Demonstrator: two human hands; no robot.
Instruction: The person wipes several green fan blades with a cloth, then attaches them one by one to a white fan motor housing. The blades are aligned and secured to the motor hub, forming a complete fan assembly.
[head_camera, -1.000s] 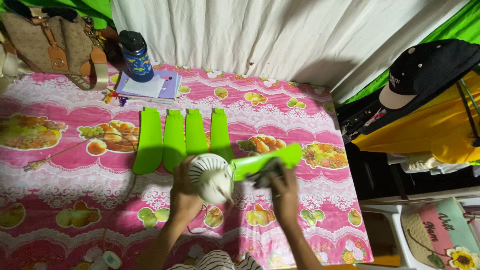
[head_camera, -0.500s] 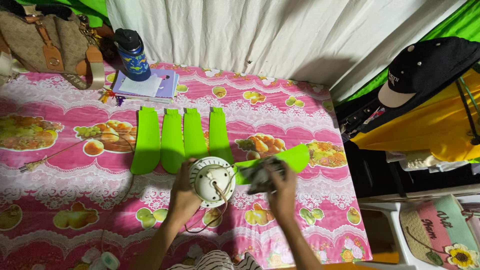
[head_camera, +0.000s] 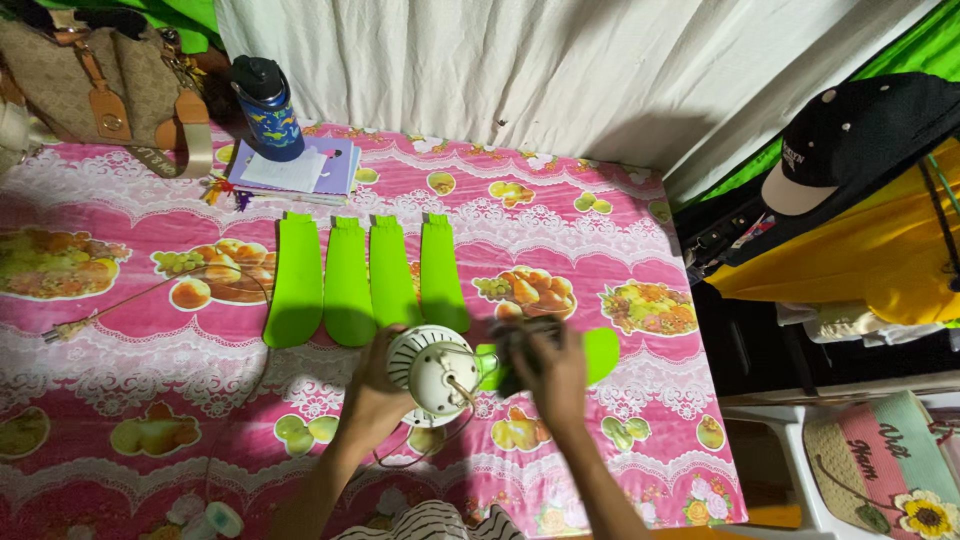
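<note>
Two bare forearms, no sleeves, rings or watch visible; a black-and-white striped fabric garment (head_camera: 425, 522) shows at the bottom edge.

I see no boxes, packs or screens here. There are a few things with labels or signs on them. A tan leather tag (head_camera: 104, 112) hangs on the brown bag (head_camera: 75, 70) at the far left of my table. The black cap (head_camera: 860, 130) on my right has a small white patch of letters on its front. Low on the right, a round woven bag (head_camera: 880, 465) has a pink and green face with stitched letters and a flower.
</note>
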